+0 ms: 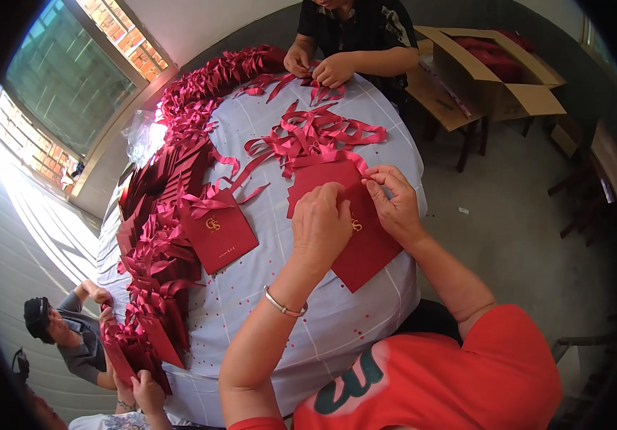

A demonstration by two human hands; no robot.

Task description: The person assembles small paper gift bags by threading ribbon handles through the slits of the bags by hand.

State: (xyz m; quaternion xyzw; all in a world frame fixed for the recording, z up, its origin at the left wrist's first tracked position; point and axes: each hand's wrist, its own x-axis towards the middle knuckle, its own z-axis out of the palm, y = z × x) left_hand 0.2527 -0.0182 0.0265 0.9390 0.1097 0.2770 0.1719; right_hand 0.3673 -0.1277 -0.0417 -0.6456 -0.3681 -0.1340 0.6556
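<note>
Red bag [373,251], one, below right hand [397,206], fingers pinching one ribbon [355,159], and left hand [323,221], fingers curled, hold unclear.

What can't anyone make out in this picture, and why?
All in the head view:
Part of the red bag: covered by the left hand.
Far co-worker: head mostly cut off by the top edge.
Lower contents of the cardboard box: hidden by its walls.
Anything inside the clear plastic: lost in glare.
</note>
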